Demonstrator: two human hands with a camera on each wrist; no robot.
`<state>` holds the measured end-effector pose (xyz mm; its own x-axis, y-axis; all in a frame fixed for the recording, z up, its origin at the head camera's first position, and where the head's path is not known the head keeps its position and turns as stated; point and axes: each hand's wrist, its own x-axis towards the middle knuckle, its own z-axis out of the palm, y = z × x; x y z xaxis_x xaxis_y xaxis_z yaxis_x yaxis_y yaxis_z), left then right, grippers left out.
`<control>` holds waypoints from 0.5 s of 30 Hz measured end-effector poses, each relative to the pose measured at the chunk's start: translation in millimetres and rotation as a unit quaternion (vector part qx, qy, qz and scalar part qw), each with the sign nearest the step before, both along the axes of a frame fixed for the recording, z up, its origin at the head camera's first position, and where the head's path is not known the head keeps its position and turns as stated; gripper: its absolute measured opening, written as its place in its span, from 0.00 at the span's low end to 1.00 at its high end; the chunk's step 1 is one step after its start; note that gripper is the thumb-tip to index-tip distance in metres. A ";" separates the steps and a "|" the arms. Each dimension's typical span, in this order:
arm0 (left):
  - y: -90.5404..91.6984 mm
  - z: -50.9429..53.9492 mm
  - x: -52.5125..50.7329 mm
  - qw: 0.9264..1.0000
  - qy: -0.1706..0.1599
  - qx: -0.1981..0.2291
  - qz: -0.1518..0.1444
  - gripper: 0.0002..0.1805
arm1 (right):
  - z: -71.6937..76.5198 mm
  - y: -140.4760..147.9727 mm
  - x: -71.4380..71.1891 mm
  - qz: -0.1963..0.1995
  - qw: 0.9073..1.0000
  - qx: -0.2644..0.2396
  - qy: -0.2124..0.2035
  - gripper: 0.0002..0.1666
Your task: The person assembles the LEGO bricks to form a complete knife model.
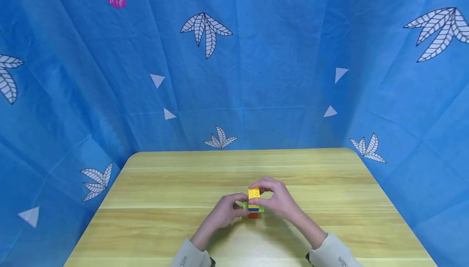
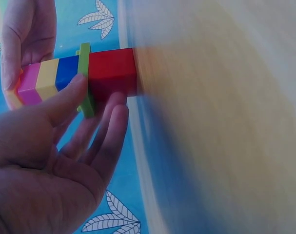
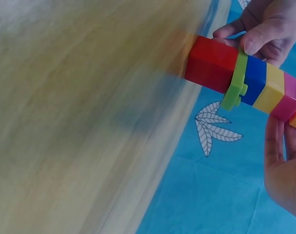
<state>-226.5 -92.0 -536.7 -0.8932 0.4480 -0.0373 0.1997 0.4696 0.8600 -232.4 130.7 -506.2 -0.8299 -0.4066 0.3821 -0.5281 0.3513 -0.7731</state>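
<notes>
A tower of toy building bricks stands on the table in front of me. From the bottom up it has a red brick (image 2: 111, 70), a wide green plate (image 3: 235, 80), a blue brick (image 2: 68, 69), a pale yellow brick (image 3: 270, 87), a pink brick (image 2: 29, 85) and a yellow-orange brick (image 1: 253, 193) on top. My left hand (image 1: 225, 211) holds the lower part, its thumb at the green plate and fingers by the red brick. With thumb and fingers, my right hand (image 1: 278, 198) pinches the top brick; part of that brick is hidden.
The wood-grain table (image 1: 165, 202) has rounded far corners. A blue patterned curtain (image 1: 278, 55) hangs behind it and along both sides. Pale sleeves (image 1: 190, 255) cover both forearms at the near edge.
</notes>
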 end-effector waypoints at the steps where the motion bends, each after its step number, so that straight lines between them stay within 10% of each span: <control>1: 0.0 0.0 -0.2 1.000 0.000 -0.002 0.001 0.19 | -0.1 -0.2 0.2 -0.002 1.000 0.001 0.001 0.20; 15: 0.2 -1.9 -1.1 1.000 -0.004 -0.003 0.004 0.18 | -1.4 -0.7 2.0 -0.013 0.999 0.019 0.034 0.22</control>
